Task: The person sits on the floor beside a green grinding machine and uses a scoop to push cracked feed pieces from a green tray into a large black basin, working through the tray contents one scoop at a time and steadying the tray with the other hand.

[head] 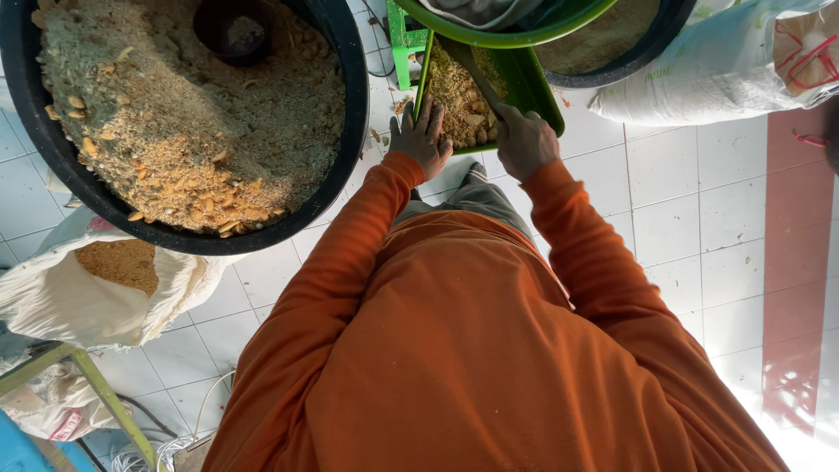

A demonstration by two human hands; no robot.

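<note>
Orange sleeves (489, 350) fill foreground | black tub (350, 105) of mixed meal, upper left | green tray (533, 87) of crumbly feed, top centre | right hand (526, 142) grasps tray edge | left hand (422, 138) flat, fingers spread on tray's near rim

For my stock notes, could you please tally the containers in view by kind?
Black tubs: 2, large tub and a far one
Green dustpan, held by both hands: 1
Green basin: 1
White sacks: 2, one lower left, one upper right
Total: 6
</note>
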